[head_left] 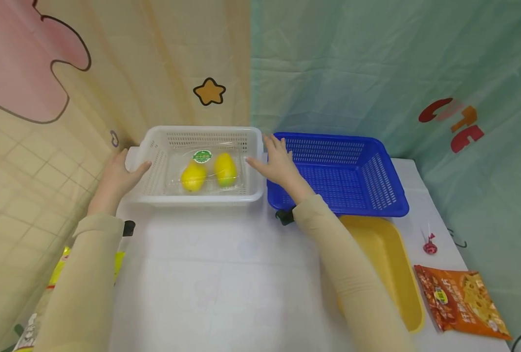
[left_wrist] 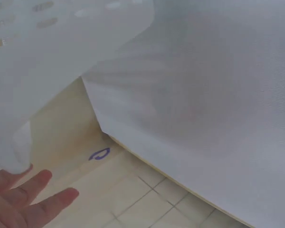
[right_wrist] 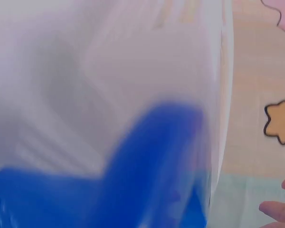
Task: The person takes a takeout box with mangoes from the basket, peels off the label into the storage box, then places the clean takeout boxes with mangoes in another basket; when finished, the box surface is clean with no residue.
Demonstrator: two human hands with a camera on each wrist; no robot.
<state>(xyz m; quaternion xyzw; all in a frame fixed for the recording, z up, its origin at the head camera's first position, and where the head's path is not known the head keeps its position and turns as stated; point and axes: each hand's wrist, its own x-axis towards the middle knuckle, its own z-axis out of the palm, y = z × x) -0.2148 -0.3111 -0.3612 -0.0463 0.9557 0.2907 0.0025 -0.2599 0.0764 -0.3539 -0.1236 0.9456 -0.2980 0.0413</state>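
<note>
A white plastic basket sits at the back of the white table in the head view. Inside it lies a clear plastic box with a green round label and two yellow fruits. My left hand is at the basket's left end, thumb spread toward the rim, fingers extended outside. At the right end is my right hand, its thumb reaching over the rim and fingers spread near the blue basket. In the left wrist view, straight fingers lie by the white basket's corner. Firm contact cannot be made out.
A yellow tray lies partly under my right forearm. Farther right are a wrapped lollipop and an orange snack bag. A yellow package shows behind my left sleeve. Curtains border the table's back and sides.
</note>
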